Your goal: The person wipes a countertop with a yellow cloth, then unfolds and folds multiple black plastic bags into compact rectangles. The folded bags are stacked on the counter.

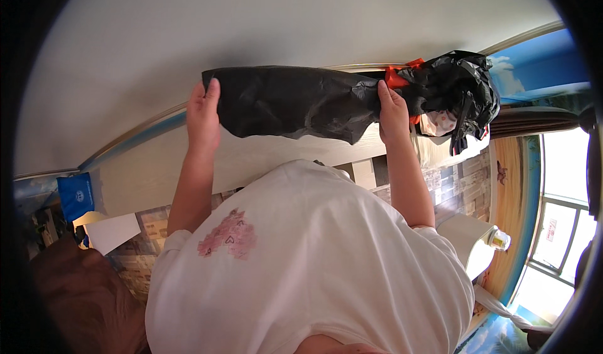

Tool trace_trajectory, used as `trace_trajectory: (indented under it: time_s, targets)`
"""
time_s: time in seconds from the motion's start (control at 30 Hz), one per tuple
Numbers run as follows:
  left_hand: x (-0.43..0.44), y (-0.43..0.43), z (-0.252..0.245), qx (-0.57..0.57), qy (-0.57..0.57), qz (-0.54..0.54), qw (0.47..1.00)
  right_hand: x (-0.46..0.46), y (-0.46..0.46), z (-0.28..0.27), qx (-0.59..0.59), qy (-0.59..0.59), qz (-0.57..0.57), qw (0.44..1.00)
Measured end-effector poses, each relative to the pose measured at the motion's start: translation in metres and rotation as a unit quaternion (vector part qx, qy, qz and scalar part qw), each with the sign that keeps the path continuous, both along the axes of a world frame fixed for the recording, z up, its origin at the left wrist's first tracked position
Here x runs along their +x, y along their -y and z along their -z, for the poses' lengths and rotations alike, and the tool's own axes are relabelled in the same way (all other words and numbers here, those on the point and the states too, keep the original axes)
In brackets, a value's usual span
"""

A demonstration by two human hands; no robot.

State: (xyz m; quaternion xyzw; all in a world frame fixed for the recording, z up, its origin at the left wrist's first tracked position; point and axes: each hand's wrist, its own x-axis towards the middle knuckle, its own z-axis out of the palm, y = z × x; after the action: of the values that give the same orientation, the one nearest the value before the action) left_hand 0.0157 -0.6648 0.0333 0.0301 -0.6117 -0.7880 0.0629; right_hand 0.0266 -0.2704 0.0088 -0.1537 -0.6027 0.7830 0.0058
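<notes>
A flat black plastic bag [292, 102] is stretched sideways between my two hands in front of my chest. My left hand [204, 116] pinches its left end, with the thumb on the near face. At the other end, my right hand [394, 114] grips the bag near its upper right corner. Just beyond that hand sits a crumpled heap of black plastic bags [464, 85]. Orange material [396, 77] and a white piece with reddish spots [439, 122] show among the heap. Below the held bag runs a pale wood-look surface [141, 180].
A blue bag [75, 196] and a white panel [113, 234] are at the left, above brown fabric [89, 293]. On the right, a small container [500, 239] rests on a white piece of furniture [464, 238] near a window [558, 234]. A plain pale wall [282, 20] rises beyond my hands.
</notes>
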Motion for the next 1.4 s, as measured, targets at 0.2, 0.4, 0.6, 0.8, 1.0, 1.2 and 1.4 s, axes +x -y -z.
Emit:
trace_trajectory:
  time_s: [0.2,0.4,0.6,0.8,1.0,1.2,1.4]
  targets:
    - [0.010,-0.006,0.011,-0.156,-0.016,0.033,0.987,0.004,0.014,-0.004,0.005,0.029,0.025,0.999]
    - [0.014,-0.005,0.010,-0.094,0.029,-0.002,0.995,0.011,0.035,-0.016,0.027,0.099,0.124,0.987]
    - [0.011,-0.005,0.019,-0.161,0.020,-0.037,0.986,0.009,0.012,0.026,-0.018,0.043,0.020,0.999]
    - [0.018,-0.003,-0.005,-0.282,0.093,-0.081,0.951,0.006,0.008,0.037,0.068,0.043,0.006,0.997]
    - [0.016,0.011,0.037,-0.396,-0.054,-0.068,0.914,0.019,0.020,0.034,0.073,0.155,-0.067,0.983]
    - [0.023,0.016,0.023,-0.298,0.010,-0.081,0.951,0.017,0.022,0.020,0.096,-0.091,0.080,0.988]
    - [0.022,0.022,0.022,-0.212,0.011,0.012,0.977,0.011,0.015,-0.011,0.130,-0.121,0.113,0.978]
